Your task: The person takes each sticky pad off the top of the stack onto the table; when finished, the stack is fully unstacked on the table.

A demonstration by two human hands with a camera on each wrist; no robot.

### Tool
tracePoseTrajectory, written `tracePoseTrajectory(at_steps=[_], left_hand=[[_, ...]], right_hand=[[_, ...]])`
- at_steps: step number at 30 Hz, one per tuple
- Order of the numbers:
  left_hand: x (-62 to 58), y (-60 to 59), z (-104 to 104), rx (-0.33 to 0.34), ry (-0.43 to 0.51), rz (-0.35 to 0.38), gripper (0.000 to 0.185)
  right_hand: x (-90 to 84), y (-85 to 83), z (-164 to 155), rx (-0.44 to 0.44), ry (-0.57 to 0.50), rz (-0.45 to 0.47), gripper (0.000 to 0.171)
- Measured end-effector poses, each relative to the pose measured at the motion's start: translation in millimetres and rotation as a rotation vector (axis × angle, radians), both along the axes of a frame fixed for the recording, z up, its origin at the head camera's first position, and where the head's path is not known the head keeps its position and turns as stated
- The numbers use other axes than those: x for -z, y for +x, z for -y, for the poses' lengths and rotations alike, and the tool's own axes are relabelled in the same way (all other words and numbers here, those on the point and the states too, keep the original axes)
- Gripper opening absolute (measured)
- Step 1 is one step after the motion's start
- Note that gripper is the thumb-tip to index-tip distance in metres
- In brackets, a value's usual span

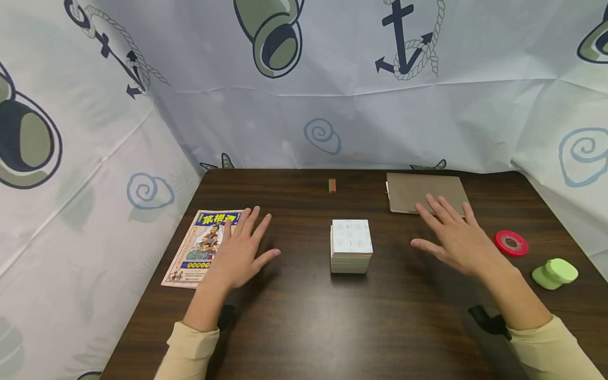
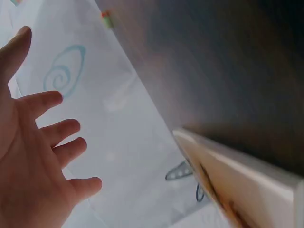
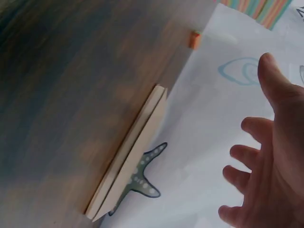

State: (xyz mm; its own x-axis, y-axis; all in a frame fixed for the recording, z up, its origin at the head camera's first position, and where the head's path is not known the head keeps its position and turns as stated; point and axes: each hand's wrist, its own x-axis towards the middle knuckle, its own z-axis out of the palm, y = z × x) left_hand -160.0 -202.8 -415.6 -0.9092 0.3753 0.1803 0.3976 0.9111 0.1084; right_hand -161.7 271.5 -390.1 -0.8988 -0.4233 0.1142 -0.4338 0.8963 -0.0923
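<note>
Squarely between both hands' spread fingers (image 1: 258, 224) lies the card stack (image 1: 351, 246).

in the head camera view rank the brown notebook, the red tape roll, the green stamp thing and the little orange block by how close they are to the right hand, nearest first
1. Brown notebook: the right hand has its fingertips over its near edge.
2. Red tape roll: just right of the hand.
3. Green stamp: farther right, near the table edge.
4. Orange block: far left of the hand, toward the back.
</note>
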Motion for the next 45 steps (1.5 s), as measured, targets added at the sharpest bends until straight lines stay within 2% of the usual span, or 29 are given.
tracePoseTrajectory(at_steps=[4, 5, 8, 12, 15, 18, 22, 28, 36, 45], left_hand=[[4.3, -1.2, -13.8, 0.101, 0.154, 0.036, 0.084], [4.4, -1.4, -19.1, 0.128, 0.202, 0.068, 0.084], [4.0, -3.0, -37.4, 0.193, 0.355, 0.200, 0.088], [7.9, -9.3, -64.0, 0.246, 0.541, 0.394, 0.093], [13.7, -14.9, -82.7, 0.277, 0.622, 0.488, 0.099], [19.0, -17.9, -97.9, 0.302, 0.650, 0.546, 0.105], [24.1, -20.8, -112.0, 0.326, 0.674, 0.569, 0.107], [26.9, -26.7, -123.5, 0.362, 0.769, 0.545, 0.092], [27.0, -28.3, -128.2, 0.383, 0.918, 0.655, 0.082], [27.9, -29.4, -128.2, 0.376, 0.955, 0.688, 0.080]], right_hand=[[-10.7, -0.8, 9.0, -0.051, -0.092, -0.008, 0.083], [-13.6, -1.3, 12.7, -0.070, -0.118, -0.013, 0.083], [-21.7, -2.6, 27.2, -0.135, -0.190, -0.004, 0.080], [-26.7, -4.8, 51.6, -0.242, -0.232, 0.027, 0.078], [-25.8, -6.3, 72.7, -0.333, -0.242, 0.059, 0.077], [-23.0, -6.7, 93.3, -0.411, -0.247, 0.112, 0.076], [-17.6, -6.5, 112.4, -0.466, -0.242, 0.161, 0.076], [-14.2, -7.3, 121.4, -0.471, -0.234, 0.165, 0.076], [-15.9, -13.2, 123.2, -0.450, -0.239, 0.179, 0.074], [-17.4, -17.5, 127.9, -0.456, -0.264, 0.175, 0.071]])
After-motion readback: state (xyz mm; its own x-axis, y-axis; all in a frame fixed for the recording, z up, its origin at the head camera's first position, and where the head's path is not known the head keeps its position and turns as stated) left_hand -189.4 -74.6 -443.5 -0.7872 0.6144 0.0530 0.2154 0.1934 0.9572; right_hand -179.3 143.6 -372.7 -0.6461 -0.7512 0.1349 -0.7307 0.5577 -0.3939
